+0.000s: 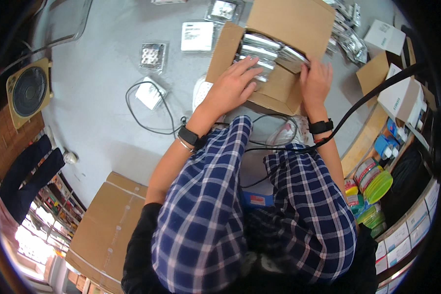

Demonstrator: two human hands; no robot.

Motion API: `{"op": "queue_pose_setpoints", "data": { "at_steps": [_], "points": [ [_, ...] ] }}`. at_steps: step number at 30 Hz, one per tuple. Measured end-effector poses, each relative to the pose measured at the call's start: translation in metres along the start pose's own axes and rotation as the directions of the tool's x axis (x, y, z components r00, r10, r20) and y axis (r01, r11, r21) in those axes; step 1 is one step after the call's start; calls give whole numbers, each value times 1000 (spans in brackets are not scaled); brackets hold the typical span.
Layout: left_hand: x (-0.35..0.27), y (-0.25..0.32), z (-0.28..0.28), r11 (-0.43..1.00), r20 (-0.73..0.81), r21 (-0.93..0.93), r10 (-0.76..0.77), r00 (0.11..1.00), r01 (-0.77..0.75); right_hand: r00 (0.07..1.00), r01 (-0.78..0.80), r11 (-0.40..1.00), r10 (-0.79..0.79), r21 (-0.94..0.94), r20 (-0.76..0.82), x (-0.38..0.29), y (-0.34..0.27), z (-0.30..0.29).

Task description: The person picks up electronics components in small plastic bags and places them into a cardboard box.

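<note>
An open cardboard box (288, 86) stands on the grey floor before my knees, with its flaps spread. Silvery clear-wrapped packets (259, 47) lie in rows in its far left part, while brown cardboard shows in the near part. My left hand (235, 82) reaches over the box's left side, fingers apart and resting on the nearest packets. At the right wall, my right hand (315, 79) has its thumb and finger on the end of a tilted packet (292, 58). Part of that grip is hidden behind the fingers.
Clear-packaged items (152, 57) and a white-labelled pack (197, 36) lie left of the box. More silvery packets (349, 38) are heaped on its right. A black cable (367, 99) crosses my right forearm. A large closed carton (103, 228) stands at left; a person's legs (29, 176) are beyond.
</note>
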State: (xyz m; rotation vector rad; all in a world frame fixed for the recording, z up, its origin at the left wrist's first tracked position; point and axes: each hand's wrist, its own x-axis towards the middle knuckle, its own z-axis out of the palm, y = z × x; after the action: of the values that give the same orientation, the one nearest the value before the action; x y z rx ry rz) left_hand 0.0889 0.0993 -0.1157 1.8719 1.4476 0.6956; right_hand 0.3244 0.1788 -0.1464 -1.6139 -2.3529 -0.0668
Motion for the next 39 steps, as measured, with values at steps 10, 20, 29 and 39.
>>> {"op": "queue_pose_setpoints", "data": {
  "at_steps": [10, 20, 29, 39],
  "points": [
    [-110, -107, -81, 793, -408, 324, -375, 833, 516, 996, -63, 983, 72, 171, -50, -4, -7, 5],
    [-127, -113, -99, 340, -100, 626, -858, 504, 702, 997, -35, 995, 42, 98, -65, 0, -5, 4],
    [-138, -121, -107, 310, -162, 767, -753, 638, 562, 996, -61, 991, 68, 120, -52, 1, -3, 2],
    [-147, -88, -124, 493, -81, 739, -613, 786, 460, 995, -93, 983, 99, 160, -33, -1, -3, 4]
  ]
}}
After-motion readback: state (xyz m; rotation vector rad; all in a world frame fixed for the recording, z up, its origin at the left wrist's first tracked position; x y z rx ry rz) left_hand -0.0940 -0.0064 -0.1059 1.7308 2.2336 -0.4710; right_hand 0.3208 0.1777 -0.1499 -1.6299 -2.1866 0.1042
